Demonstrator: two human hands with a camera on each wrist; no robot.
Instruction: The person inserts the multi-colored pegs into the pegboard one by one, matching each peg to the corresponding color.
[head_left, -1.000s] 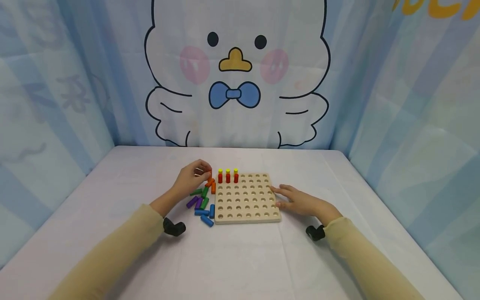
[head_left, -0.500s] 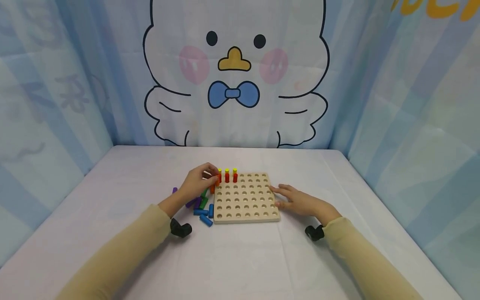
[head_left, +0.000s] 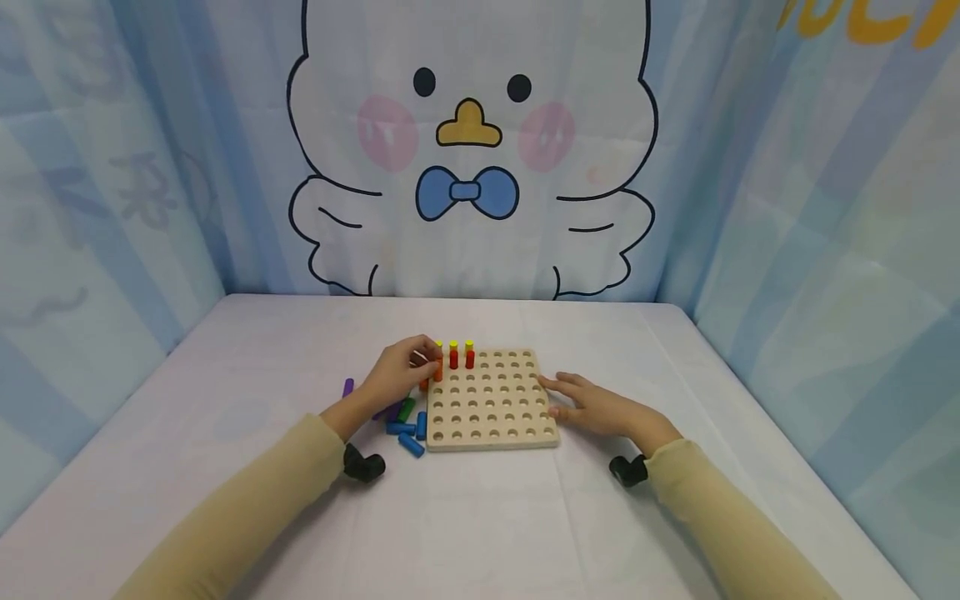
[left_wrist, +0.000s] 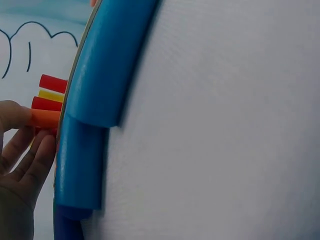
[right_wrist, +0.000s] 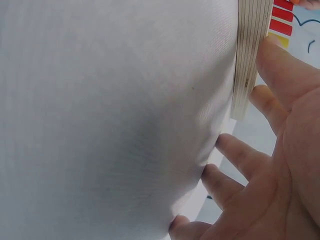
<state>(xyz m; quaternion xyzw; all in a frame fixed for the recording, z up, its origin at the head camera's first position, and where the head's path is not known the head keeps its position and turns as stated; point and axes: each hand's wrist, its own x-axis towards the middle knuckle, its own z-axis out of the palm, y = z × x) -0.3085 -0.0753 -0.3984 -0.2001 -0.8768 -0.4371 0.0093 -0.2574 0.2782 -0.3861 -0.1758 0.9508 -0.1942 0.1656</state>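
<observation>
The white tabletop is closed in on three sides by pale blue curtains. On the back one, a big white bird is shown with pink cheeks and a blue bow.

Board: showing matt, layered wood | blue pegs, 8 o'clock from it: gleaming smoothly | tablecloth: looking matt, finely woven | backdrop, 12 o'clock: hanging as creased cloth

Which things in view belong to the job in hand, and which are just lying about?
Job:
left hand, pinching orange peg
right hand, at the board's edge
red pegs, yellow pegs, standing
blue pegs, green peg, purple pegs, loose; probably stock

Just around:
table
curtain
wrist cameras
</observation>
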